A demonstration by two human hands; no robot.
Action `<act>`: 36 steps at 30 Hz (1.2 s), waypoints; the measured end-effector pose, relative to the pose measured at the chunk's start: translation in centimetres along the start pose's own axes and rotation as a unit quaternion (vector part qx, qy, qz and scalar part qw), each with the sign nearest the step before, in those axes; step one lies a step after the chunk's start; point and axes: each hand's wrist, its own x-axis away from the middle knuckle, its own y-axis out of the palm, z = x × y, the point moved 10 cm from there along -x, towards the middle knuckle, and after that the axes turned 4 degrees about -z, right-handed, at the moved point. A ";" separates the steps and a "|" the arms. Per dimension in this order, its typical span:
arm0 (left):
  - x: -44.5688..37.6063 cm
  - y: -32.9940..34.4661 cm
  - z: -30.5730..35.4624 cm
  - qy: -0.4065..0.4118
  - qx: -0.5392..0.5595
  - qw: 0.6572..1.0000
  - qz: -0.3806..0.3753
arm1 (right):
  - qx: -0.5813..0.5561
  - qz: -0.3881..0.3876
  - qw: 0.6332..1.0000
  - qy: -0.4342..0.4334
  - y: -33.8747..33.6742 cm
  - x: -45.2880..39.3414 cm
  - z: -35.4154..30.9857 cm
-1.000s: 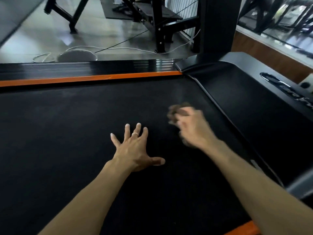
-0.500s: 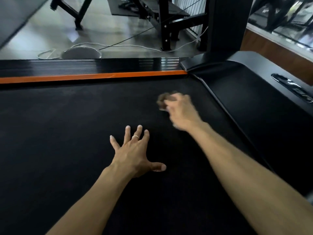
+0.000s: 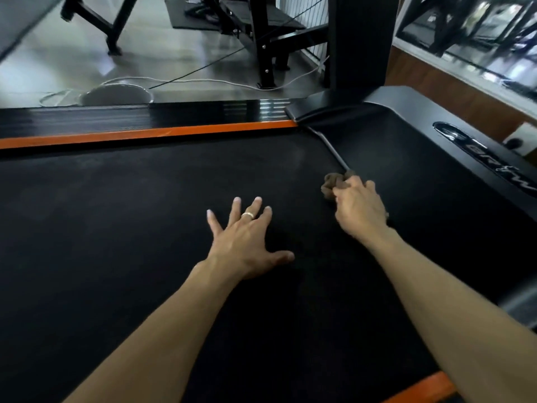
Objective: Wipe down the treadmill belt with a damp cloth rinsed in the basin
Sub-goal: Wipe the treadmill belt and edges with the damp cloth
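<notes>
The black treadmill belt (image 3: 130, 228) fills most of the view. My right hand (image 3: 359, 209) is closed around a bunched brown cloth (image 3: 332, 184) and presses it on the belt, right beside the seam where the belt meets the motor cover. My left hand (image 3: 247, 239) lies flat on the belt with its fingers spread and a ring on one finger, a hand's width left of the cloth. A white basin (image 3: 116, 94) stands on the floor beyond the treadmill's far side rail, partly hidden by it.
An orange strip (image 3: 145, 135) edges the belt's far side, and another orange strip (image 3: 421, 386) shows at the near bottom right. The black motor cover (image 3: 421, 175) and upright post (image 3: 360, 42) stand at right. White cable (image 3: 203, 81) and gym frames (image 3: 261, 39) lie on the floor behind.
My right hand swept the cloth left and away across the belt, then back right to the seam by the motor cover. My left hand stayed flat in place.
</notes>
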 end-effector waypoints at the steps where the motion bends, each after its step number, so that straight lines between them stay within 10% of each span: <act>1: -0.8 0.4 0.7 0.002 0.006 1.000 -0.011 | -0.020 0.003 1.000 -0.014 0.0 1.6 0.2; 8: -3.2 2.8 1.7 0.001 -0.003 0.999 -0.046 | 0.013 0.008 0.991 -0.133 0.5 -0.4 0.2; 14: -3.7 2.9 1.2 -0.004 -0.003 0.998 -0.056 | 0.056 -0.013 0.996 -0.072 1.4 -9.7 -2.2; 26: -1.1 2.1 4.4 0.029 0.007 1.000 -0.009 | -0.001 -0.039 0.994 -0.107 -1.7 12.1 6.5; 36: 0.4 5.1 5.2 0.035 -0.025 0.996 -0.077 | 0.081 -0.048 0.991 -0.095 -1.7 2.9 3.4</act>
